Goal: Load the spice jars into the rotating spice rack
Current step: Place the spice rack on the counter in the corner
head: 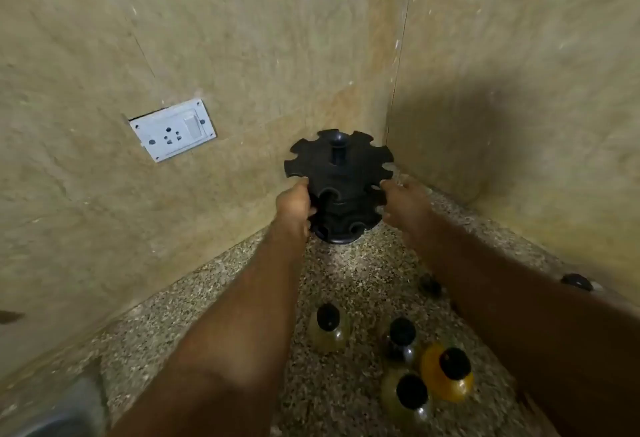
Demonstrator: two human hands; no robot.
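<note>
Nearest us, the spice jars (pixel 401 360) wait clustered on the speckled counter (pixel 207 298). Beyond them our left hand (pixel 294 206) and right hand (pixel 405 202), fingers curled, clasp the empty black rack (pixel 341 180) in the corner, likely steadying or positioning it for loading.

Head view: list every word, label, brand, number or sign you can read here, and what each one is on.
None can be read.
Spice jars: no label shows; only black caps and blurred bodies, seen from above.
Spice rack: plain black, no marking visible.
Wall socket: white plate with pin holes and a switch, no legible print.
Wall tiles and counter: no text.
</note>
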